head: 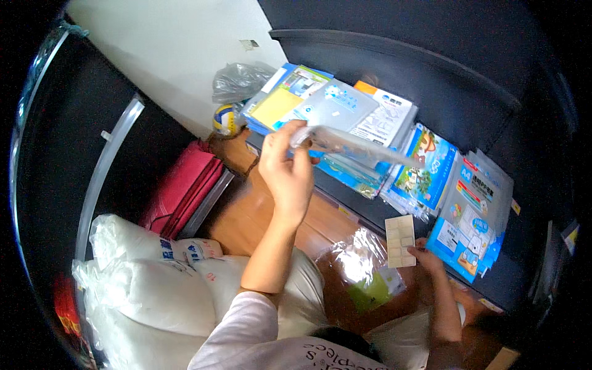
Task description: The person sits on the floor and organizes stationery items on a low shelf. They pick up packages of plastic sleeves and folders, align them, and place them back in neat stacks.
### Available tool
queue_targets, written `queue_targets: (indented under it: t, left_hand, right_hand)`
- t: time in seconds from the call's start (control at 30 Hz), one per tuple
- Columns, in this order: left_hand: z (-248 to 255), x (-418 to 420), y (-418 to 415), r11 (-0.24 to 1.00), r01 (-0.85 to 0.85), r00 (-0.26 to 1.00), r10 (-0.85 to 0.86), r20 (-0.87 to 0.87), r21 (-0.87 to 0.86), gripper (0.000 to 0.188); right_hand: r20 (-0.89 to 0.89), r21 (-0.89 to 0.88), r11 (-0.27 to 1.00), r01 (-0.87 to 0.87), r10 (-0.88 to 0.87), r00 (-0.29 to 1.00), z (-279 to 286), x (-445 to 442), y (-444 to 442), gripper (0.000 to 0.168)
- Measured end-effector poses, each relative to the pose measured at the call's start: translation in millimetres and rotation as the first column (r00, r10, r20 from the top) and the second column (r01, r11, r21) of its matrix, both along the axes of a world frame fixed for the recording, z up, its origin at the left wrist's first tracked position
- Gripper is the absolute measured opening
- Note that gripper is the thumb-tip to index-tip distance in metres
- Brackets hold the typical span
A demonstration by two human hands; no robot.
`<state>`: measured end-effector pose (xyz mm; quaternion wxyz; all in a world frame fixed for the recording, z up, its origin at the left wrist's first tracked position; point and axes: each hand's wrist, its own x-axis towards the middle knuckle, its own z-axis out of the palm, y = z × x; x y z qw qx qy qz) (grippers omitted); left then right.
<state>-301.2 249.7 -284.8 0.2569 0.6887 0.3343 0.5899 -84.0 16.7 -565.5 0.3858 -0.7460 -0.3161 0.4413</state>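
Note:
My left hand (pixel 287 178) is raised over the near edge of the shelf, its thumb and fingers pinching one end of a clear plastic sleeve (pixel 356 145). Seen almost edge-on, the sleeve stretches to the right above the stacked packs. Lower down at the right, my right hand (pixel 428 256) grips a cream sheet of labels (pixel 400 241) by its right edge. Beside that hand lies a stack of packaged A4 plastic book covers (pixel 476 212). A blue illustrated pack (pixel 423 169) is on the stack to its left. Further left sit clear and white-printed packs (pixel 340 104).
A glossy clear plastic bag with a green part (pixel 365 273) lies on the wooden floor (pixel 340 215). Large stuffed white sacks (pixel 157 296) stand at my left. Beyond them are red cases (pixel 185 185), a volleyball (pixel 225 120) and a grey plastic bag (pixel 240 83). A dark panel (pixel 393 60) backs the shelf.

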Motion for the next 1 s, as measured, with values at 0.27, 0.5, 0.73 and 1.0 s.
queue_targets:
  t: [0.27, 0.5, 0.73, 1.0]
  left_hand:
    - [37, 55, 93, 0.979, -0.074, 0.989, 0.047, 0.140, 0.192, 0.013]
    - [-91, 67, 217, 0.995, 0.102, 0.948, -0.097, -0.304, 0.001, 0.081]
    - [-201, -43, 205, 0.635, -0.527, 0.826, 0.226, -0.516, -0.566, 0.080]
    - [-195, -25, 206, 0.591, 0.127, 0.990, -0.127, 0.064, -0.796, 0.034]
  right_hand:
    - [0.087, -0.019, 1.000, 0.024, -0.023, 0.996, 14, 7, -9, 0.018]
    - [0.102, -0.068, 0.998, -0.016, 0.023, 0.995, 32, 2, -12, 0.015]
    - [0.055, -0.149, 0.982, -0.112, 0.121, 0.991, 56, -24, -3, 0.011]
    - [-0.045, -0.193, 0.978, -0.085, 0.078, 0.996, 62, -25, -36, 0.013]
